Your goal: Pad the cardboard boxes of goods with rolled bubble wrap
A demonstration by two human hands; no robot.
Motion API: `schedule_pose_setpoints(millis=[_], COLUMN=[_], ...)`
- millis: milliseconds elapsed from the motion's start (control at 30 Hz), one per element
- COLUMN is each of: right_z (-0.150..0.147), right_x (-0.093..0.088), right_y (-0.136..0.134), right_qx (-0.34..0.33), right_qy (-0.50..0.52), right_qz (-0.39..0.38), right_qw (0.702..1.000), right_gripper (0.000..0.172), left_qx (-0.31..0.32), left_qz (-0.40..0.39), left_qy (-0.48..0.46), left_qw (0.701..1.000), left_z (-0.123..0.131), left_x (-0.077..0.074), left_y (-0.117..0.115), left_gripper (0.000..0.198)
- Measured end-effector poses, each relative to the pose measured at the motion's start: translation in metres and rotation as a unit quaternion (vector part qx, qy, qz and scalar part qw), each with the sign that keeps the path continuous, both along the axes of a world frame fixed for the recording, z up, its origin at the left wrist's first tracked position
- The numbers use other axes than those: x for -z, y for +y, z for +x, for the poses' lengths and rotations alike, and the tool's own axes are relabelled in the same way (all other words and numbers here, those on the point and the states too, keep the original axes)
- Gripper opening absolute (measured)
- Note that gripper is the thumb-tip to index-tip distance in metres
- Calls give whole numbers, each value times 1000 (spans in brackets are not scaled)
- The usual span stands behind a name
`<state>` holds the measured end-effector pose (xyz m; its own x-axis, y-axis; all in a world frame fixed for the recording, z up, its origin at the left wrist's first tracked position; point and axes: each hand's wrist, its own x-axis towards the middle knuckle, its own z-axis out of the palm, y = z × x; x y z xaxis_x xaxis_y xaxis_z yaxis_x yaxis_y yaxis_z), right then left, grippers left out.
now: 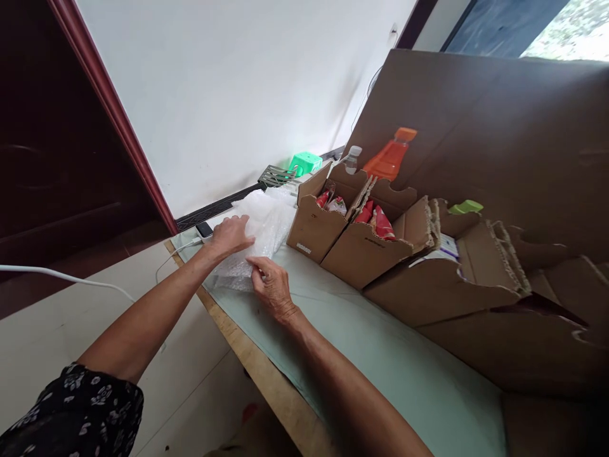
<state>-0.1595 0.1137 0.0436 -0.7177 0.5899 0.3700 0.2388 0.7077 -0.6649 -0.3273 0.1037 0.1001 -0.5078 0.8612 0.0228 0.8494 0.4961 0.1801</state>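
Note:
A crumpled sheet of clear bubble wrap (269, 222) lies on the pale green table top (380, 355) near its far left end. My left hand (231, 235) rests flat on the wrap with fingers stretched out. My right hand (272, 284) is just below it, fingers pinched on the wrap's near edge. Right of the wrap stands a small open cardboard box (311, 231) holding red packets.
More open cardboard boxes (375, 244) line the table to the right, with red packets, an orange bottle (390, 158), a small white-capped bottle (352, 158). A large cardboard sheet (499, 139) leans behind. A phone (204, 230) with white cable, a green stool (305, 163) sit beyond.

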Motion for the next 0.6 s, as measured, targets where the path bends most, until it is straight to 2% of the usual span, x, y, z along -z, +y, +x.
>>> schedule_pose_setpoints(millis=[100, 300, 367, 433, 500, 600], right_z=[6, 16, 16, 15, 13, 9], right_x=[-3, -17, -15, -8, -1, 7], right_y=[-1, 8, 12, 13, 13, 13], right_qx=[8, 19, 24, 25, 27, 39], right_qy=[56, 131, 143, 150, 159, 182], right_qz=[-47, -129, -152, -177, -206, -257], right_qw=[997, 983, 978, 972, 965, 948], right_gripper=[32, 29, 26, 25, 35, 49], left_qx=[-17, -33, -26, -18, -15, -22], left_qz=[0, 0, 0, -3, -10, -15], left_qy=[15, 11, 0, -9, -9, 2], left_qw=[1000, 999, 1000, 1000, 1000, 1000], left_z=[1, -7, -5, 1, 9, 18], left_x=[4, -1, -3, -3, -1, 3], left_y=[3, 6, 6, 8, 9, 10], left_gripper=[38, 37, 45, 61, 72, 56])
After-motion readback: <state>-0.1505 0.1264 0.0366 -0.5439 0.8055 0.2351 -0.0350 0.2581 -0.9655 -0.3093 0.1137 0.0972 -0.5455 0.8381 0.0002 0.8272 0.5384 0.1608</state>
